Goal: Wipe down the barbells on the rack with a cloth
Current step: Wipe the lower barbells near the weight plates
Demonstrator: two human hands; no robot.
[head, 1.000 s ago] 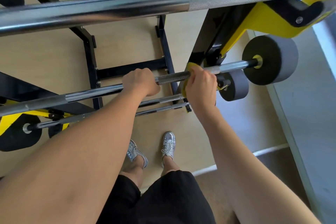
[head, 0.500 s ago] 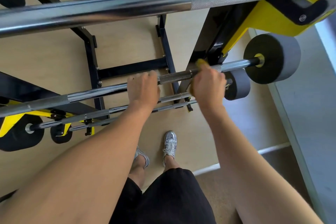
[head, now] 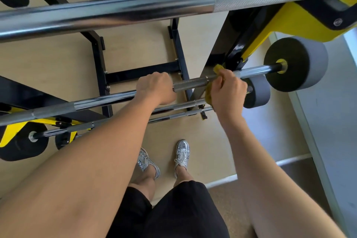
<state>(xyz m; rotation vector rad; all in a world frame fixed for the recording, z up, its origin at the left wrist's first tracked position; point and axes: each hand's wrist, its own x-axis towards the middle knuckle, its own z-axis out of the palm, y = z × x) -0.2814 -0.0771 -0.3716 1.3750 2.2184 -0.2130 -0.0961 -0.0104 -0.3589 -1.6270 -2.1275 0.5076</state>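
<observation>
- The left hand [head: 155, 88] is wrapping all its fingers tight around the middle barbell [head: 100, 100], knuckles up, a closed fist on the shiny bar.
- The right hand [head: 228, 91] is sitting at 3 o'clock from the left hand, near it but not touching it.
- The right hand is squeezing a yellow cloth [head: 209, 95] around the same bar, fingers curled shut over it.
- A bit of the cloth is poking out at 12 o'clock above the right hand, and more is hanging out at 7 o'clock below it.
- A rough, dark part of the bar is showing between the two hands.
- At 3 o'clock from the right hand, the bar is ending in a round grey weight [head: 297, 63] with a yellow ring in its middle.
- The bar is lying across the black and yellow rack [head: 301, 19].
- A fat silver barbell [head: 135, 9] is stretching across the top at 12 o'clock, very close to the camera.
- Thinner bars [head: 173, 115] are lying just below the hands at 6 o'clock.
- Two silver shoes [head: 181, 153] are standing on the tan floor [head: 58, 60] at 6 o'clock.
</observation>
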